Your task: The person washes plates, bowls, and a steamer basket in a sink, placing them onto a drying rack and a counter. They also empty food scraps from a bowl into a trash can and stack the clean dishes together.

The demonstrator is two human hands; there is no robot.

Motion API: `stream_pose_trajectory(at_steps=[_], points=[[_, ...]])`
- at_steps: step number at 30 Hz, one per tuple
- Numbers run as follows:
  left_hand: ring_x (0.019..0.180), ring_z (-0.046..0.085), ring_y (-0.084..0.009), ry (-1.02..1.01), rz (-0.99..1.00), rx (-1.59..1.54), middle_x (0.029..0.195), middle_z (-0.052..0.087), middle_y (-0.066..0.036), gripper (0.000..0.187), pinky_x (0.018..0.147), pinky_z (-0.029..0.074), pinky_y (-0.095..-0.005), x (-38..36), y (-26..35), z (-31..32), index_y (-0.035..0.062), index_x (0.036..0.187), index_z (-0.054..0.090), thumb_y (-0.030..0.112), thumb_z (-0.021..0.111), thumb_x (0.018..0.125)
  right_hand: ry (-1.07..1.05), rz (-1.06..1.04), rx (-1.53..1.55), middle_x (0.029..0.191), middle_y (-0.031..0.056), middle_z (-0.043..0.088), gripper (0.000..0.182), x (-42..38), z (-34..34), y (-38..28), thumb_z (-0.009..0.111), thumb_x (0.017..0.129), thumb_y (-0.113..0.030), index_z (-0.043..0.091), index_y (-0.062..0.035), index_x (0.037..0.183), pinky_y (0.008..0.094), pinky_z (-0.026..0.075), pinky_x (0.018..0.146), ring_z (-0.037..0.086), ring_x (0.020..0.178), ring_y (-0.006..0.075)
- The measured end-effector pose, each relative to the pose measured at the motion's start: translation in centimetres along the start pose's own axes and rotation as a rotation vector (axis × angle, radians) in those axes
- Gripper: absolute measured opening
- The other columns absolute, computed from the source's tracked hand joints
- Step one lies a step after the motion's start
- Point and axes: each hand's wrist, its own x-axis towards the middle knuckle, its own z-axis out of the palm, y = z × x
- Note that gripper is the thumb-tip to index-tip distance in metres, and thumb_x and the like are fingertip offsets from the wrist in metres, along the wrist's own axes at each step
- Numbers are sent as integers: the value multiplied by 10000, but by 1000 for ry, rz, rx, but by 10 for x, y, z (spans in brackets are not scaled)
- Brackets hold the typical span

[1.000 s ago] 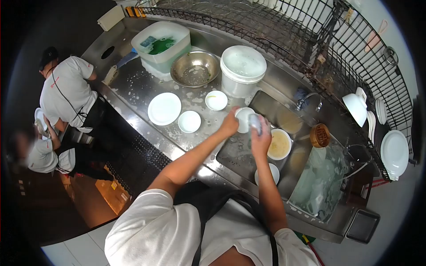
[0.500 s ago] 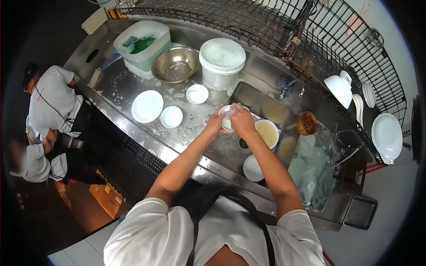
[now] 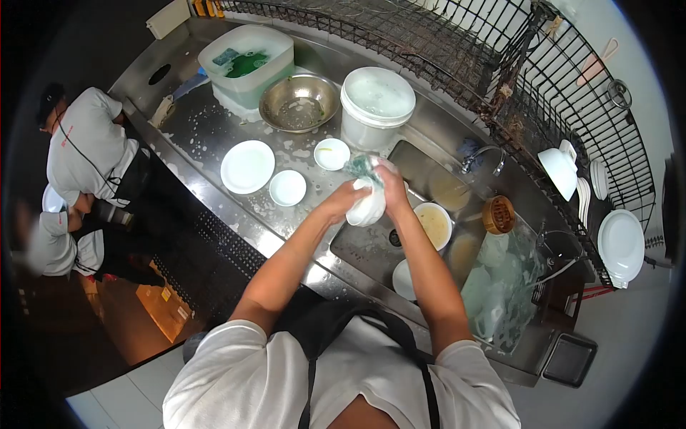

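Over the left edge of the sink, my left hand (image 3: 345,201) grips a small white bowl (image 3: 366,208) covered in suds. My right hand (image 3: 389,187) is closed on a greenish, foamy scrubber (image 3: 362,166) at the bowl's upper side. Left of my hands, a small white bowl (image 3: 288,188), another small bowl (image 3: 331,154) with a yellowish bit in it, and a white plate (image 3: 247,166) lie on the wet steel counter. A bowl of cloudy liquid (image 3: 432,225) is just right of my right forearm.
Behind stand a tub of green liquid (image 3: 246,64), a metal bowl (image 3: 299,104) and a white bucket (image 3: 377,106). A water-filled basin (image 3: 500,286) is at right, near a faucet (image 3: 486,154) and a wire rack (image 3: 564,79). Two people (image 3: 89,146) are at far left.
The bowl in my hands has tilted and turned, with its outside now showing under foam. The greenish scrubber has come into view. The camera view has shifted slightly.
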Motion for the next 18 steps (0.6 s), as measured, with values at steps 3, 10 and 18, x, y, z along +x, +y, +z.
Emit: stream_pose_trajectory(at_steps=[3, 10, 18], points=[[1018, 650, -186, 181, 64, -203, 1172, 642, -72, 409, 845, 548, -327, 0, -5, 18, 40, 1331, 513, 190, 610, 963, 77, 288, 566, 1109, 145, 681, 383, 0, 15, 19, 484, 981, -255, 558, -4, 1261, 383, 543, 916, 675, 981, 260], [1095, 593, -236, 720, 349, -327, 1256, 565, -124, 419, 908, 521, -376, 7, 9, 2, 71, 1401, 407, 35, 460, 987, 524, -207, -44, 1413, 126, 498, 404, -40, 98, 60, 474, 999, -193, 489, -91, 1390, 405, 391, 1074, 478, 1291, 281], [1060, 620, -331, 646, 351, 592, 1121, 643, -230, 368, 898, 478, -386, -21, 19, -36, -32, 1247, 541, 91, 596, 905, 640, 50, -565, 1243, 313, 570, 534, 9, 76, 29, 585, 891, -366, 598, 73, 1194, 449, 392, 1028, 545, 1176, 423]])
